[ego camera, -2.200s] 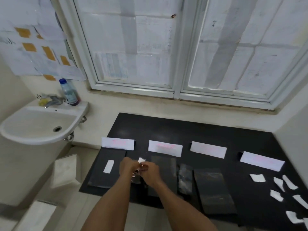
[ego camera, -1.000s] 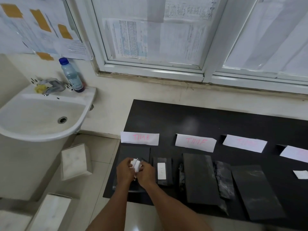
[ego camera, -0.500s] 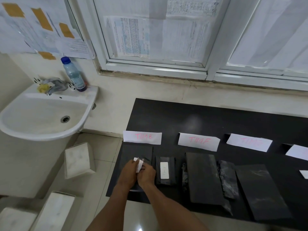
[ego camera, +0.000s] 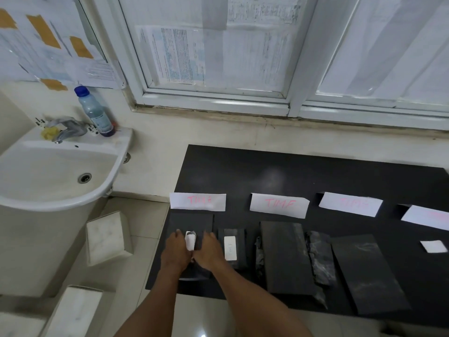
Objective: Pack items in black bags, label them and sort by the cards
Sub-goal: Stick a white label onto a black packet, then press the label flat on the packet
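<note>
**Both hands flat on a bag under the first card**

Here is a window covered with printed sheets. A white sink sits off to the left, with a blue-capped bottle standing on its rim beside the tap. Below the sill, the black desk carries a row of white cards with pink lettering. There's the first card, the second card, the third card, and a fourth card cut off by the right edge.

Now to the desk's near left corner, where both hands are at work. The left hand and right hand lie side by side on a small black bag. Their fingers are stretched forward and flat and the thumbs are close together, pressing, not gripping. Between them, on that bag, sits a white label. The small bag lies over a flat bag directly below the first card.

Just right of the hands lies a labelled bag wearing its own white strip. Further along, a large flat bag lies below the second card. A crumpled bag touches its right side, and beyond that lies a tilted bag. A loose label lies below the fourth card. On the floor by the sink are two pale blocks.
</note>
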The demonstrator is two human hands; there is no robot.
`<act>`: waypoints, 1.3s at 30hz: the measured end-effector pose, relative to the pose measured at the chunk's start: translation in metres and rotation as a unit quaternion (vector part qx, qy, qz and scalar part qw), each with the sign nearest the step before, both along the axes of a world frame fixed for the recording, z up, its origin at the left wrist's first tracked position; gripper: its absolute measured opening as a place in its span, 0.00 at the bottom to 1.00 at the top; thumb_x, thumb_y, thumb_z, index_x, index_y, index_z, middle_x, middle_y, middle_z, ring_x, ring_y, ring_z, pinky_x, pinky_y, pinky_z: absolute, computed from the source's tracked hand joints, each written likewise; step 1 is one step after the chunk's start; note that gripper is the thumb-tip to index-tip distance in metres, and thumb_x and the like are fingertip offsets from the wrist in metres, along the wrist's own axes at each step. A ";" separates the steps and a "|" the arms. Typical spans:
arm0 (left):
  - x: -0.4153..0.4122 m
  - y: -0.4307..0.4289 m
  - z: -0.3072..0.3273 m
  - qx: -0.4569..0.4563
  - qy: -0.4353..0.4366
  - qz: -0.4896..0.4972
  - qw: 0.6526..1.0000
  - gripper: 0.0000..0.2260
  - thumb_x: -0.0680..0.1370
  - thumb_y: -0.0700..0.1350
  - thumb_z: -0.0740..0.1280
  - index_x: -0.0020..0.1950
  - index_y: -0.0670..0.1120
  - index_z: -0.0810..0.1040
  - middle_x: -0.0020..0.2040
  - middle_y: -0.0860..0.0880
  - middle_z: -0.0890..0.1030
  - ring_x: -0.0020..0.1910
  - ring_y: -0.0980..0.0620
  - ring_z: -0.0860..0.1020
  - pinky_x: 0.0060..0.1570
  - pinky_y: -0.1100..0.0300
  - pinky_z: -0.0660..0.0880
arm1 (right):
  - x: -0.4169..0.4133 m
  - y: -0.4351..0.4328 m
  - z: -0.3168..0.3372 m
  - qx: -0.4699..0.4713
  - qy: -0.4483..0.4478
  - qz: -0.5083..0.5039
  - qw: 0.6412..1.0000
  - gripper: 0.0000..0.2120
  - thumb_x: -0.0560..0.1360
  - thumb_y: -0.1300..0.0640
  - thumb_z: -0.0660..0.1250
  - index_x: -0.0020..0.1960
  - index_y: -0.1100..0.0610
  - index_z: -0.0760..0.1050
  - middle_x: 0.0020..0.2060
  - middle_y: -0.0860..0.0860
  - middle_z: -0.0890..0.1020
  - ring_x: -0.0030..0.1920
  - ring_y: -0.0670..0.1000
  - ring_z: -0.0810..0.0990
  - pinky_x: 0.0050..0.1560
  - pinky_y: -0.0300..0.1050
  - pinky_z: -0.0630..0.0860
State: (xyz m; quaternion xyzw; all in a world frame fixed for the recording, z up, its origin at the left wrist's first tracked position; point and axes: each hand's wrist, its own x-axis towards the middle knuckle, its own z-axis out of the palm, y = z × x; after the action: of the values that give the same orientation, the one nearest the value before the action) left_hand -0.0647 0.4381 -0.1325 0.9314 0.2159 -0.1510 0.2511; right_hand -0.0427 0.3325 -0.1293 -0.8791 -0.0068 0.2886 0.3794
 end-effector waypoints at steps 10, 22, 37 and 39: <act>0.051 -0.137 0.048 -0.077 -0.029 -0.123 0.989 0.23 0.75 0.39 0.61 0.72 0.45 0.69 0.67 0.40 0.71 0.68 0.41 0.70 0.66 0.51 0.69 | 0.027 -0.157 0.056 -0.041 -0.094 -0.250 0.963 0.23 0.74 0.61 0.63 0.68 0.61 0.69 0.62 0.57 0.74 0.64 0.57 0.73 0.64 0.46 0.70; 0.041 -0.382 0.047 -0.190 0.064 -0.200 0.959 0.12 0.76 0.37 0.61 0.54 0.33 0.79 0.55 0.35 0.81 0.57 0.40 0.79 0.55 0.54 0.74 | -0.008 -0.409 0.056 -0.155 0.001 -0.411 0.899 0.26 0.73 0.56 0.65 0.70 0.61 0.67 0.69 0.60 0.69 0.69 0.60 0.68 0.68 0.50 0.67; 0.008 -0.531 0.026 -0.244 0.123 0.192 0.943 0.22 0.74 0.48 0.65 0.63 0.36 0.76 0.61 0.35 0.77 0.59 0.37 0.76 0.57 0.54 0.75 | -0.019 -0.559 0.021 -0.100 0.153 -0.317 0.931 0.26 0.73 0.49 0.62 0.66 0.63 0.72 0.67 0.61 0.72 0.67 0.61 0.71 0.65 0.48 0.69; 0.009 -0.539 0.024 -0.260 0.088 0.207 0.939 0.21 0.71 0.46 0.67 0.60 0.35 0.78 0.58 0.34 0.79 0.55 0.37 0.78 0.56 0.50 0.77 | -0.016 -0.576 0.018 -0.072 0.156 -0.320 0.932 0.25 0.73 0.49 0.63 0.64 0.64 0.75 0.63 0.60 0.77 0.63 0.60 0.75 0.62 0.47 0.73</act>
State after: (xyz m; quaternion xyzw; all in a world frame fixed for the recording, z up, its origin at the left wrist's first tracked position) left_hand -0.0561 -0.1004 -0.1090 0.7512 0.3782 -0.2277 0.4907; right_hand -0.0591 -0.2431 -0.1110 -0.8036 0.3547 0.2852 0.3834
